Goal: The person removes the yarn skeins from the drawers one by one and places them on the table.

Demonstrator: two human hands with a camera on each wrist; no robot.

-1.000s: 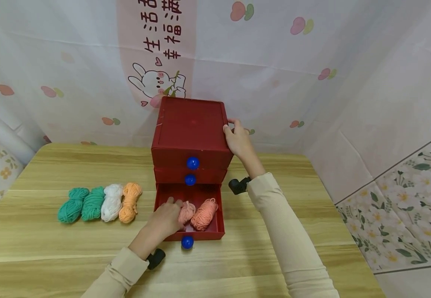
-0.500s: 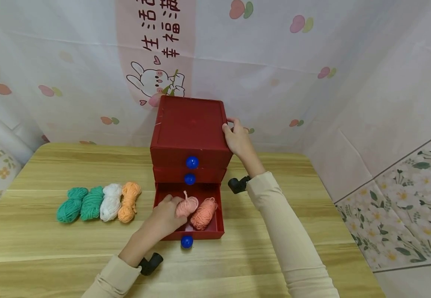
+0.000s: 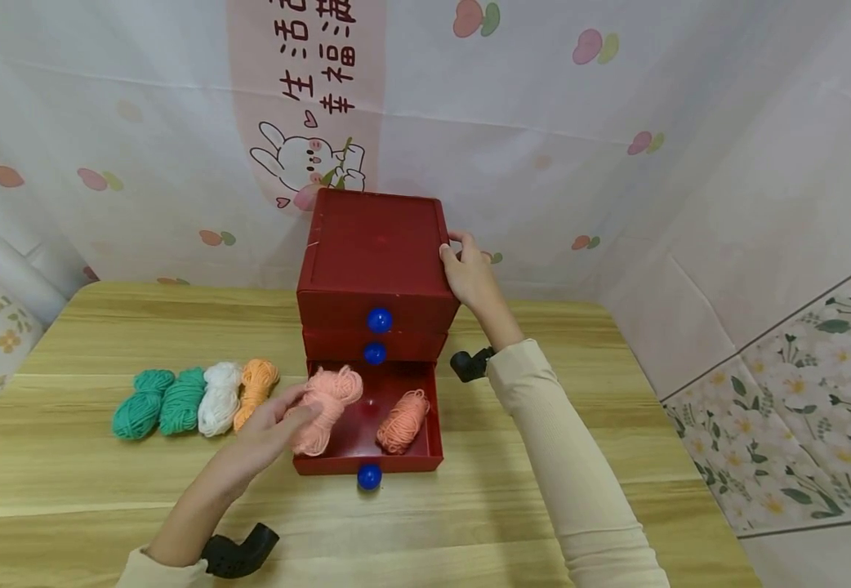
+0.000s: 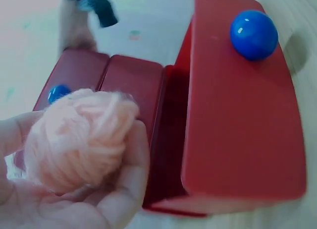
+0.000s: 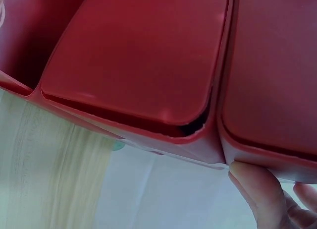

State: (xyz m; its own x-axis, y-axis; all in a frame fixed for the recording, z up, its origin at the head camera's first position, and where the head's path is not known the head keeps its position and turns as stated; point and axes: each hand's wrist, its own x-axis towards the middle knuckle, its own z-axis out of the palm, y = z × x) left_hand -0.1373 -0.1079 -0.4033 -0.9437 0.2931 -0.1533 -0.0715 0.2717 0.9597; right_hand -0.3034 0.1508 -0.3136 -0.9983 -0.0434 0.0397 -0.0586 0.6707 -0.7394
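Observation:
My left hand (image 3: 269,433) holds a light pink yarn skein (image 3: 328,408) over the left part of a pulled-out bottom drawer (image 3: 363,465). In the left wrist view the fingers and thumb curl round the pink skein (image 4: 81,140). A darker coral yarn skein (image 3: 403,422) lies inside the drawer on its right side. My right hand (image 3: 472,278) grips the right edge of the red drawer cabinet (image 3: 381,245) near its top. In the right wrist view a thumb (image 5: 255,187) presses against the cabinet's side, and other fingers are partly out of frame.
Left of the cabinet, two green yarn skeins (image 3: 183,400), a white one (image 3: 220,400) and an orange one (image 3: 256,388) lie in a row on the wooden table (image 3: 87,490). The two upper drawers are closed, with blue knobs (image 3: 379,320). A printed curtain hangs behind.
My left hand has taken hold of the light pink skein in the drawer, lifted it and moved left with it. The coral skein and my right hand have stayed in place.

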